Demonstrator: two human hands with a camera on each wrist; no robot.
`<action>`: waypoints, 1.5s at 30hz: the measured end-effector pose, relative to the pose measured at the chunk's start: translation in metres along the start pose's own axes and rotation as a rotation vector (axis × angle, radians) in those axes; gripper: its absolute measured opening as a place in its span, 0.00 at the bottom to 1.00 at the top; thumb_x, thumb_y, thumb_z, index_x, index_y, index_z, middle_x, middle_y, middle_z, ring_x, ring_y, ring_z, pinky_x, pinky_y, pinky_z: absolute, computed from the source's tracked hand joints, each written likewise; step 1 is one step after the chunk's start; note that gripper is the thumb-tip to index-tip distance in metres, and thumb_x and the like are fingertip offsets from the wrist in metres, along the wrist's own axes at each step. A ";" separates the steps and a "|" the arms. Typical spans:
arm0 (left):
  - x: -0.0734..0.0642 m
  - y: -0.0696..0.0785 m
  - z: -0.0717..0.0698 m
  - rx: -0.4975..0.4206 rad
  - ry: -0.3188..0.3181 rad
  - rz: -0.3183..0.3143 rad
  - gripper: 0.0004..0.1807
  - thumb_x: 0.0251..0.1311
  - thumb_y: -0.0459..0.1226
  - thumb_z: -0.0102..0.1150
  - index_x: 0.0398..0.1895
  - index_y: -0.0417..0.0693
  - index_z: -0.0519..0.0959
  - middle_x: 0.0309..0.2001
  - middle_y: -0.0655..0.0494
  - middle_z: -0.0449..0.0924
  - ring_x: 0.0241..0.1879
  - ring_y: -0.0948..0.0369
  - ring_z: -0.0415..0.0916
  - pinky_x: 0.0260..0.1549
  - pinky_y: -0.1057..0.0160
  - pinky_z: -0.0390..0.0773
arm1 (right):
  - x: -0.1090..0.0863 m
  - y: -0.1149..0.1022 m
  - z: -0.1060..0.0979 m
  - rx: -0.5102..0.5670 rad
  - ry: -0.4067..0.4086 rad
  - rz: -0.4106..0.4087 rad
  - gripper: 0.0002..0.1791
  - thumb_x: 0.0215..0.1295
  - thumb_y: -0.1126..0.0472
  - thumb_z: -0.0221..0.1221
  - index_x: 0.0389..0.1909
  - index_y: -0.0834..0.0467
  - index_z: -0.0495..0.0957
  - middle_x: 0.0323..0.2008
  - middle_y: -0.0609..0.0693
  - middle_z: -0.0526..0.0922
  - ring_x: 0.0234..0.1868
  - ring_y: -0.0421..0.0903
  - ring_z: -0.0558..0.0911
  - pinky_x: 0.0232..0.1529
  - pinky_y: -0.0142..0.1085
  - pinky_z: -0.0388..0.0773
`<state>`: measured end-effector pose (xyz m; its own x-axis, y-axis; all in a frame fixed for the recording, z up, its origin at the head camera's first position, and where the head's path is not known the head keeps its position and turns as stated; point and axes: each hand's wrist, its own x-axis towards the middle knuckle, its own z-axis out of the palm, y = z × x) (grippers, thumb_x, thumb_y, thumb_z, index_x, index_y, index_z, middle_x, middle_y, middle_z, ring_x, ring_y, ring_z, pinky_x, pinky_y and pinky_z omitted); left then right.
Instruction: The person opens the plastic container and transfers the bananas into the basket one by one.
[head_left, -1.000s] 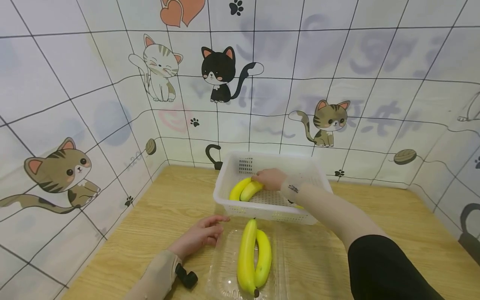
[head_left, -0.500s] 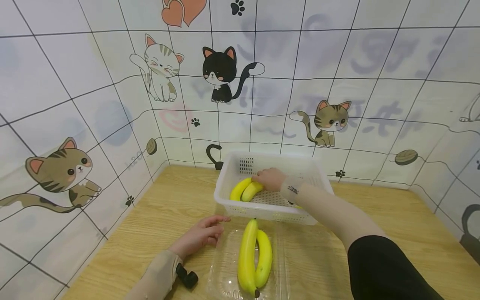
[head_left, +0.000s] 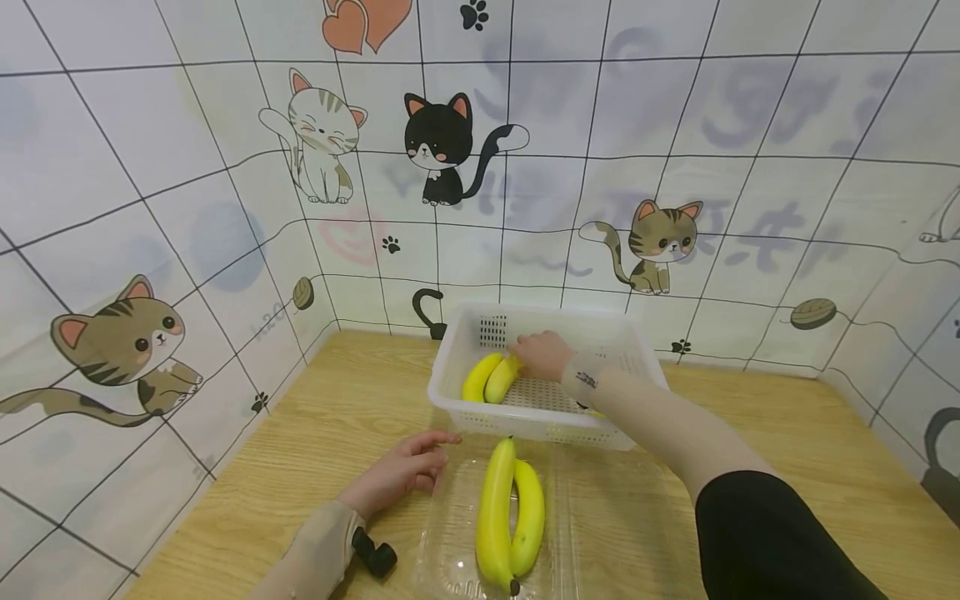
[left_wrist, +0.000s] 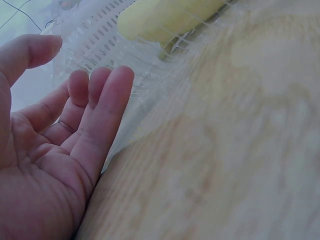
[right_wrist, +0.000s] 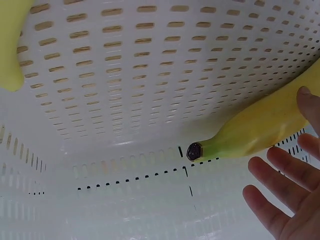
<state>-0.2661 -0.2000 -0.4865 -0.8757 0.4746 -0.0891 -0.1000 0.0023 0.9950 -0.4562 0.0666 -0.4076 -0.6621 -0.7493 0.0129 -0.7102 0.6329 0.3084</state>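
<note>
- Right arm reaching across into the white basket [head_left: 536, 425]; right hand [head_left: 543, 356] low, wrist above the front rim.
- Thumb on a banana [head_left: 501, 383], other fingers spread along its edge; cannot tell if gripping.
- Banana at basket's left, beside another banana [head_left: 477, 382].
- Left hand [head_left: 401, 475] holding nothing, fingers loosely bent, at the clear tray's [head_left: 446, 542] edge.

Gridded cat-print walls [head_left: 555, 108], wood-grain tabletop [head_left: 360, 379]
</note>
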 end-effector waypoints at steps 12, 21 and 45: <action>-0.001 0.002 0.000 0.001 -0.010 0.004 0.26 0.68 0.38 0.54 0.66 0.37 0.66 0.34 0.50 0.73 0.32 0.60 0.72 0.33 0.61 0.78 | 0.000 -0.002 -0.004 0.043 -0.025 0.096 0.24 0.60 0.48 0.66 0.54 0.56 0.76 0.41 0.53 0.81 0.39 0.49 0.80 0.40 0.43 0.79; 0.001 0.000 0.001 -0.005 -0.015 0.011 0.25 0.69 0.37 0.53 0.66 0.37 0.66 0.34 0.52 0.73 0.31 0.61 0.72 0.32 0.62 0.78 | 0.000 0.002 0.001 0.031 -0.035 0.161 0.28 0.60 0.42 0.64 0.53 0.57 0.77 0.37 0.52 0.81 0.34 0.48 0.79 0.35 0.41 0.78; 0.000 0.000 -0.001 -0.010 -0.041 0.027 0.26 0.69 0.37 0.52 0.67 0.35 0.64 0.33 0.52 0.74 0.31 0.62 0.73 0.31 0.63 0.79 | -0.045 0.000 -0.077 0.290 0.143 0.169 0.30 0.63 0.41 0.60 0.59 0.57 0.74 0.48 0.52 0.82 0.38 0.46 0.82 0.37 0.41 0.80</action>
<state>-0.2662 -0.2005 -0.4863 -0.8581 0.5099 -0.0602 -0.0818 -0.0200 0.9964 -0.4077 0.0855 -0.3348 -0.7506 -0.6359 0.1794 -0.6453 0.7639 0.0079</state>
